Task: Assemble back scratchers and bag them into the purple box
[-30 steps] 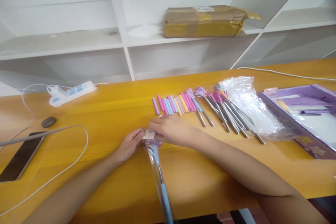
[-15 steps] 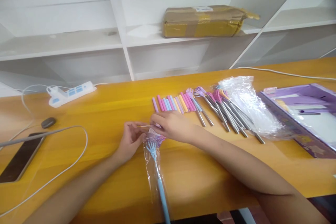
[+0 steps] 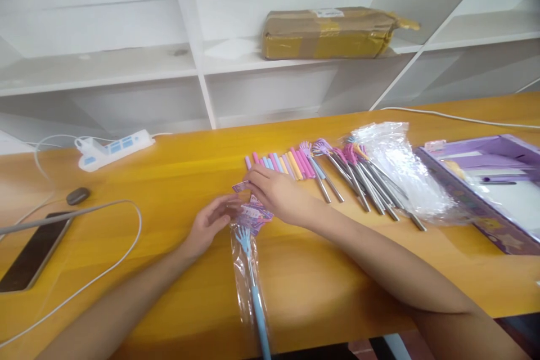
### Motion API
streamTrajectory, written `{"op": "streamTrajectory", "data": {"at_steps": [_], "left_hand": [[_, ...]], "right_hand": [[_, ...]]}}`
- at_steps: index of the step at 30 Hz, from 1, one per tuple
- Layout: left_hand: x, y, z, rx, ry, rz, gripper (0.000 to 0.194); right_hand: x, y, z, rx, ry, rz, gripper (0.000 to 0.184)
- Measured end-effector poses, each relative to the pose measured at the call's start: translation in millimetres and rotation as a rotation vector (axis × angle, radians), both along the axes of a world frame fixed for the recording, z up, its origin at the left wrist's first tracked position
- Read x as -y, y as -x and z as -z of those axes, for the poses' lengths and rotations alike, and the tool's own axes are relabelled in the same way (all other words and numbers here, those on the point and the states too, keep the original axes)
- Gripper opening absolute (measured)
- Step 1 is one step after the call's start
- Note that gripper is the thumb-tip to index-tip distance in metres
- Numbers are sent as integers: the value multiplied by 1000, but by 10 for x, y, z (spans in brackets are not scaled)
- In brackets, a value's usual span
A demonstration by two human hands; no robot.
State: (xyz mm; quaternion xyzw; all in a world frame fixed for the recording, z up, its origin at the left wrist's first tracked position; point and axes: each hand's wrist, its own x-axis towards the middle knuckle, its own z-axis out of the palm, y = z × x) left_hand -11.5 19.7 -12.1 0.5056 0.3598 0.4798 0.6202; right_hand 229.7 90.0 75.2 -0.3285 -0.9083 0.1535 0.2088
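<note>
A blue back scratcher (image 3: 253, 287) lies in a clear plastic sleeve on the yellow table (image 3: 177, 180), its claw end toward a purple printed card (image 3: 253, 214) at the sleeve's top. My left hand (image 3: 208, 225) pinches the sleeve's top edge beside the card. My right hand (image 3: 276, 194) pinches the card's far end, which is folded upward and away from me. A row of pink, blue, yellow and purple handle grips (image 3: 280, 166) lies just beyond my right hand.
Several unwrapped metal back scratchers (image 3: 358, 177) and empty clear sleeves (image 3: 400, 169) lie to the right. A purple box (image 3: 493, 191) sits at far right. A phone (image 3: 34, 250), cable, small dark object (image 3: 78, 196) and power strip (image 3: 113, 149) are left. A taped parcel (image 3: 333, 34) rests on the shelf.
The card at the sleeve's top has been unfolded and lifted away from me by my right hand. My left hand stays at the sleeve's edge.
</note>
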Motion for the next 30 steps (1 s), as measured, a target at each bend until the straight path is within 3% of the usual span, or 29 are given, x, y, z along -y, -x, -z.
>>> {"op": "streamTrajectory", "data": {"at_steps": [4, 8, 15, 21, 27, 30], "left_hand": [[-52, -1, -13, 197, 21, 33, 42], [-77, -7, -43, 275, 77, 61, 43], [-84, 19, -59, 346, 154, 73, 43], [-85, 28, -96, 397, 224, 76, 43], [-83, 47, -74, 393, 270, 119, 50], [-83, 45, -59, 396, 257, 152, 51]], "right_hand": [[-10, 5, 41, 7, 80, -17, 23], [-33, 7, 107, 67, 40, -11, 17], [-33, -34, 65, 161, -111, -54, 44], [-20, -31, 73, 184, -138, -81, 50], [-26, -17, 84, 116, -83, -65, 18], [-24, -10, 94, 129, -96, -106, 14]]}}
